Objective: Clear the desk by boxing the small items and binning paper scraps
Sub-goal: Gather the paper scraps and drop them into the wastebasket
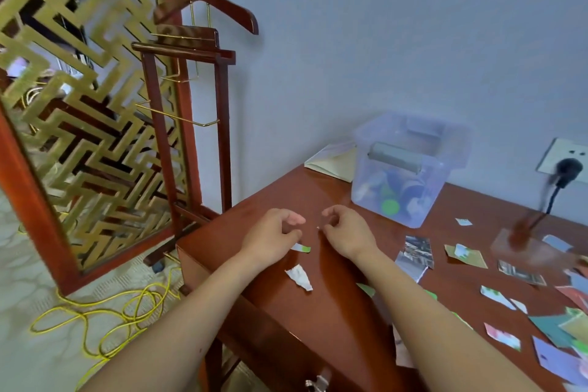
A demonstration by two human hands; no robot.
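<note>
Two hands hung close together over the left corner of the worktop [337,302]. The left hand [273,232] had its fingers curled, a green-tipped scrap [302,247] poking out just beneath it; I could not tell whether it gripped it. A white scrap [299,277] lay near the edge, where a careless sweep would likely knock it to the floor. The right hand [345,229] was curled too, perhaps pinching a pale speck, too small to be sure of and easily dropped. The clear box [397,175] stood behind, small items inside. Many paper scraps [464,254] lay further right, and one might get boxed by mistake.
</note>
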